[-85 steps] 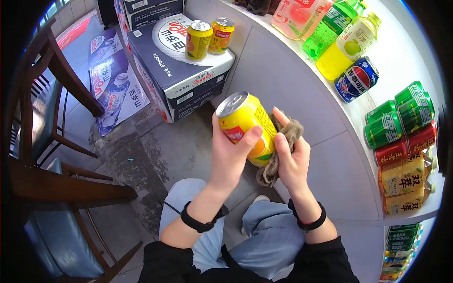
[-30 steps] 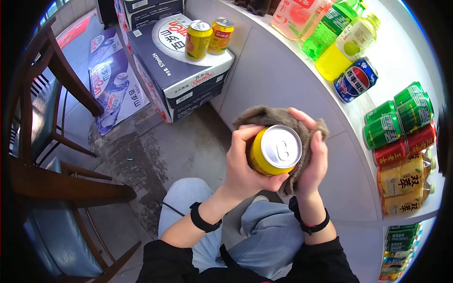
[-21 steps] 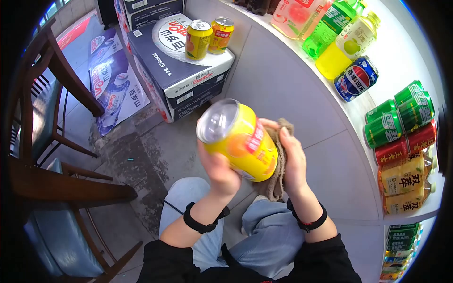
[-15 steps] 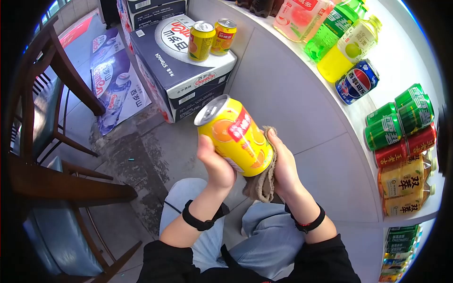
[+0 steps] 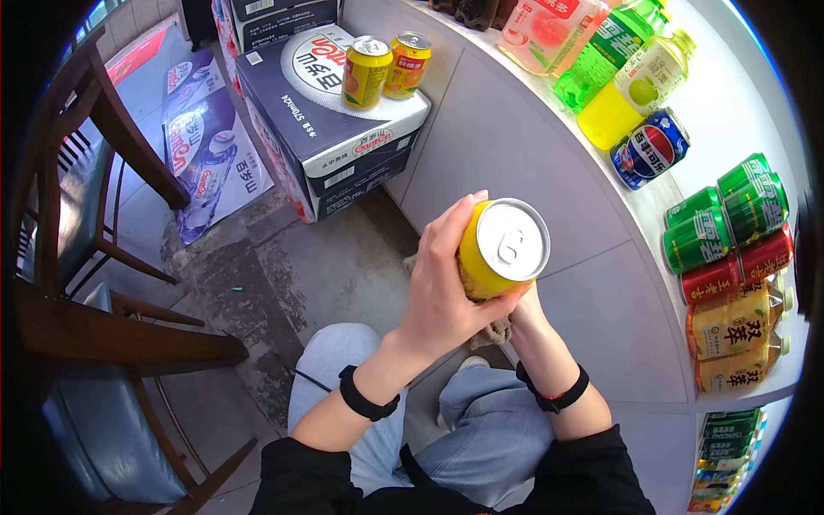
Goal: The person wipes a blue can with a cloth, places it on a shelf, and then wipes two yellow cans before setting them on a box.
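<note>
My left hand [image 5: 433, 296] is wrapped round a yellow drink can [image 5: 481, 275], its thumb across the near side. The can's silver top [image 5: 513, 240], with the pull tab closed, is tipped up toward me. My right hand [image 5: 528, 316] is under and behind the can, its fingers mostly hidden. A brownish cloth [image 5: 491, 335] is bunched in it against the can's lower part. Two more yellow cans, one at the left [image 5: 366, 75] and one at the right [image 5: 407, 67], stand upright on a dark cardboard carton.
The carton [image 5: 292, 129] stands against a white counter [image 5: 532, 189]. Along its shelf are a Pepsi can [image 5: 650, 148], green cans [image 5: 697, 240], red cans [image 5: 738, 266] and several bottles. Wooden chairs [image 5: 129, 335] line the left side. A printed purple sheet [image 5: 210, 154] lies on the floor.
The can has turned so its top faces me, and it has shifted right. My left hand has moved from its side to wrap round it; my right hand is now largely behind it.
</note>
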Tool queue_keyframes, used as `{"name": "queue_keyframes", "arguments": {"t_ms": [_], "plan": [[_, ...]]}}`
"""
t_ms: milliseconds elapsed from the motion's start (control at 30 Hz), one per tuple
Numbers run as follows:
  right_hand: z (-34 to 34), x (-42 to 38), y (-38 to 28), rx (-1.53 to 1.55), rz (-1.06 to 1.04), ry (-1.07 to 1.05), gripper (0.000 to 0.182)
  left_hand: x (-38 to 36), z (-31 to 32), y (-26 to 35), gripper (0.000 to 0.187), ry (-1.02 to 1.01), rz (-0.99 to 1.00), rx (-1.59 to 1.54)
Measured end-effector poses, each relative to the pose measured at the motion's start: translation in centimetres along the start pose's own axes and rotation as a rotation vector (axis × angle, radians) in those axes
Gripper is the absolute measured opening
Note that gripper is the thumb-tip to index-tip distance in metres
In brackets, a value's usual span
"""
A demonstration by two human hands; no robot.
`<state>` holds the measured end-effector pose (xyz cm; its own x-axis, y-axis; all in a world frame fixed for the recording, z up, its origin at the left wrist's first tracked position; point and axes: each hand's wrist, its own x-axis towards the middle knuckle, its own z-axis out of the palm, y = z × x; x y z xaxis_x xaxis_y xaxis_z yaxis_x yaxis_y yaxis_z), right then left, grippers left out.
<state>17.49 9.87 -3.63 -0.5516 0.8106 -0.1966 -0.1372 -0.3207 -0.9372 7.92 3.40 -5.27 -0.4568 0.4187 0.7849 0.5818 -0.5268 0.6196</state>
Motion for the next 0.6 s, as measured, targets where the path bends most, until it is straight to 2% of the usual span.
{"name": "queue_keyframes", "arguments": {"t_ms": [67,167,267,333,367,400,433,467,533,600], "plan": [[0.0,0.1,-0.5,-0.264,-0.102,-0.082,0.024,0.2,-0.3,-0.5,0.102,-0.024,0.057,0.054],[-0.2,0.2,-0.2,-0.206,-0.168,-0.133,0.02,0.6,-0.7,-0.2,0.097,-0.057,0.115,0.057],[0.6,0.1,-0.9,-0.161,-0.175,-0.108,0.018,0.6,-0.6,0.1,0.091,-0.032,0.05,-0.01],[0.8,0.1,-1.5,-0.143,-0.144,-0.059,0.017,0.7,-0.5,0.5,0.081,0.22,-0.152,-0.18],[0.3,0.2,-1.9,-0.327,-0.265,-0.1,0.017,0.5,-0.6,0.6,0.073,0.248,-0.418,-0.539],[0.1,0.2,-2.3,-0.511,-0.386,-0.14,0.018,0.9,-1.2,0.6,0.06,0.255,-0.552,-0.678],[0.2,-0.1,-2.9,-0.575,-0.482,-0.102,0.019,1.0,-1.3,0.0,0.056,0.294,-0.598,-0.705],[0.3,-0.8,-3.6,-0.496,-0.422,-0.073,0.021,0.9,-1.4,-0.6,0.054,0.333,-0.644,-0.731],[0.5,-0.8,-3.5,-0.358,-0.577,0.003,0.024,0.5,-1.5,-1.3,0.052,0.349,-0.68,-0.727],[0.8,-1.9,-3.7,-0.408,-0.686,-0.166,0.034,0.5,-1.4,-1.3,0.051,0.365,-0.718,-0.724]]}}
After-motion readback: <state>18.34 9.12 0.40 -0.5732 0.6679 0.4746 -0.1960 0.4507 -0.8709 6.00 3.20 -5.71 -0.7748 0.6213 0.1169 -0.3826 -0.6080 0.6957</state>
